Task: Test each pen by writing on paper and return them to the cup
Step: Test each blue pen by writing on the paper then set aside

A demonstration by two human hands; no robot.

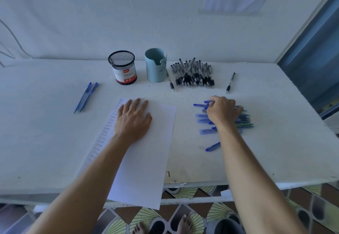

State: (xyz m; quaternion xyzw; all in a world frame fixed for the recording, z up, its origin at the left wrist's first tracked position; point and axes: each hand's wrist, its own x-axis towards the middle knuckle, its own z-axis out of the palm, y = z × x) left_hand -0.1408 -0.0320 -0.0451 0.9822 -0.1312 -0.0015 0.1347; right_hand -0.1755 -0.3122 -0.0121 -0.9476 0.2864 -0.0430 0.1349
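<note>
Head view: bare feet (141, 229) stand on a patterned tile floor (192, 193) below the near edge of the white desk (45, 142). A sheet of paper (146, 160) lies on the desk with its near end hanging over that edge. A column of short handwritten words (108, 123) runs down its left margin.

The left hand (134, 118) lies flat on the far part of the paper, palm down, fingers spread and straight.

To the right, apart from the paper, the right hand (222, 111) rests over a heap of blue pens (203, 116). Its fingers are curled on one blue pen (209, 102) at the far side of the heap; whether that pen is clear of the others is hard to tell. A stray blue pen (212, 146) lies nearer, just beside the forearm.

Farther left, a pair of blue pens (85, 97) lies side by side. Toward the wall stand a black mesh cup (124, 70) and, just right of it, a teal cup (156, 67). Right of the teal cup lies a pile of black pens (194, 74), with a single black pen (230, 83) apart on its right.
</note>
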